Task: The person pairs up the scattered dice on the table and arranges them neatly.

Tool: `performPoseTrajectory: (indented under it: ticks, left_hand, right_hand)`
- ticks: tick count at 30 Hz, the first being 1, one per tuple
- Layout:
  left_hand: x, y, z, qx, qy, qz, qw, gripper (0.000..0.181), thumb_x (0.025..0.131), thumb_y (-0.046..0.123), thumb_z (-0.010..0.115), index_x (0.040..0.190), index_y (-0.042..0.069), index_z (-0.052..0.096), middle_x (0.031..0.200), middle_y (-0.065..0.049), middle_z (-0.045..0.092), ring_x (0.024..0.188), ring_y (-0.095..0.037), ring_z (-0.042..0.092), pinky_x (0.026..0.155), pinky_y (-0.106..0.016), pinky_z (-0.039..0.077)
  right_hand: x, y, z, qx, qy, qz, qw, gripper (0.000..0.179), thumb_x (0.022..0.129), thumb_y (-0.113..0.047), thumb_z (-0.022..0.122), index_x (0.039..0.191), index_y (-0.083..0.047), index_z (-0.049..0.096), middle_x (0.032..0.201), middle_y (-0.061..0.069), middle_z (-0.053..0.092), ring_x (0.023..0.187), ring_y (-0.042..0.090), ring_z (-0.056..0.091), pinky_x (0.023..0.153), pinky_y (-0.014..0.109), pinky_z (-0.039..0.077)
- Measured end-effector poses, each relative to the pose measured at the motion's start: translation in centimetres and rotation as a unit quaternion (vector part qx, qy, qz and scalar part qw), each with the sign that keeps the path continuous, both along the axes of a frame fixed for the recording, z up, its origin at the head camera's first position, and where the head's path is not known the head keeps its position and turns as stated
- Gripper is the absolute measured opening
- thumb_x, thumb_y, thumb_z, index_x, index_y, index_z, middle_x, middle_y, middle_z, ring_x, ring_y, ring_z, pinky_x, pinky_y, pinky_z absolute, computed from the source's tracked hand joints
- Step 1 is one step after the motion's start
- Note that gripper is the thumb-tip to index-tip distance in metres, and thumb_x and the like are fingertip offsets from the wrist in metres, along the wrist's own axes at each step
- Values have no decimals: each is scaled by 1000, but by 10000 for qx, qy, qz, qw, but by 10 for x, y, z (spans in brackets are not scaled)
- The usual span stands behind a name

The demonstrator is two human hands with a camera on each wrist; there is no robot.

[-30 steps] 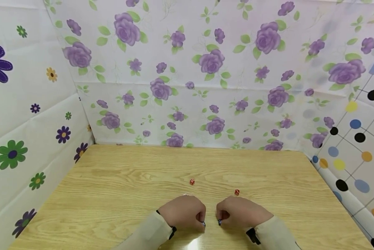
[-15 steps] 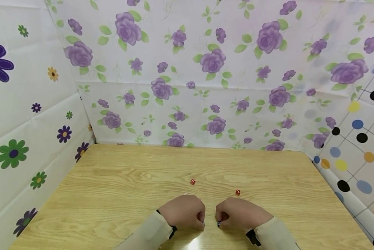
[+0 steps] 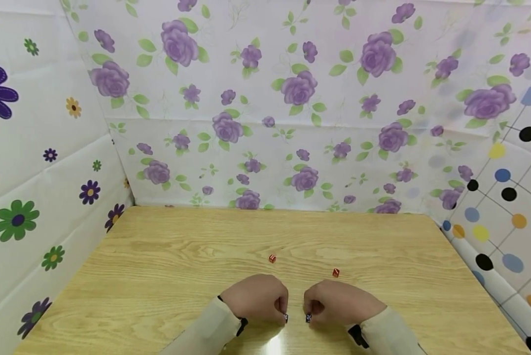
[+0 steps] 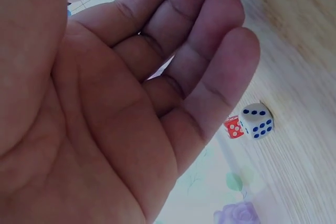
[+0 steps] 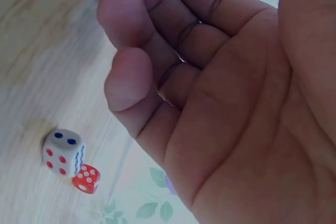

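Note:
Low over the near part of the table, my left hand (image 3: 256,298) pinches a small dark die (image 3: 286,318) with white dots between thumb and finger. Facing it, my right hand (image 3: 340,303) pinches another dark die (image 3: 308,318) the same way, a small gap apart. Beyond the left hand's outer fingers, a white die (image 4: 256,121) and a red die (image 4: 234,128) show in the left wrist view. The right wrist view has a white die (image 5: 64,152) and a red die (image 5: 87,179) past the curled fingers. Both pinching fingertips are out of sight in the wrist views.
Two red dice lie farther out on the wooden table (image 3: 181,241), one near the middle (image 3: 272,258) and one to the right (image 3: 336,272). Flowered cloth (image 3: 265,123) hangs behind, with patterned cloth on both sides.
Both hands have shifted slightly left, each with its dark die. The bit of white seen just beyond the left hand a second ago is now hidden. The red dice stay where they were.

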State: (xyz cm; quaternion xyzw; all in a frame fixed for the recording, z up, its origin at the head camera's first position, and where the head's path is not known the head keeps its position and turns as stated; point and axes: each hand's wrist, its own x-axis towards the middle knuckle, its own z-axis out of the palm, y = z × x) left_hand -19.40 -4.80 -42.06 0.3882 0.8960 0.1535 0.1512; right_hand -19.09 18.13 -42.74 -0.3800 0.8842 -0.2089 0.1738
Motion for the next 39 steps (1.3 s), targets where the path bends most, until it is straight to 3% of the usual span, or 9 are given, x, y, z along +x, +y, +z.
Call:
performPoseTrajectory:
  ticks: [8, 14, 25, 39]
  left_hand:
    - [1, 1, 0, 122, 17, -126, 9998, 21, 74, 17, 72, 61, 25, 58, 57, 19, 46, 51, 1, 38, 50, -16, 35]
    - [2, 0, 1, -21, 54, -72, 10000, 16, 76, 23, 75, 67, 27, 62, 65, 22, 53, 58, 4, 48, 55, -16, 41]
    - [1, -2, 3, 45, 49, -58, 10000, 16, 75, 21, 74, 67, 27, 62, 66, 21, 55, 59, 4, 48, 56, -16, 42]
    - [3, -1, 5, 2, 31, -151, 9999, 13, 76, 22, 73, 70, 27, 63, 66, 21, 53, 58, 4, 47, 55, -16, 41]
  right_hand:
    - [1, -4, 0, 112, 74, 86, 9999, 14, 82, -14, 72, 80, -25, 64, 76, -22, 55, 66, -5, 49, 63, 17, 44]
    - [2, -7, -2, 89, 216, 205, 9995, 15, 81, -14, 73, 79, -26, 64, 76, -23, 55, 66, -6, 49, 62, 16, 44]
    - [2, -2, 3, 66, -15, -66, 10000, 13, 80, -16, 72, 79, -26, 64, 75, -20, 56, 65, -3, 49, 62, 18, 44]
    - [6, -12, -2, 155, 336, 184, 9991, 15, 79, -14, 71, 79, -26, 64, 72, -21, 54, 62, -5, 46, 59, 16, 42]
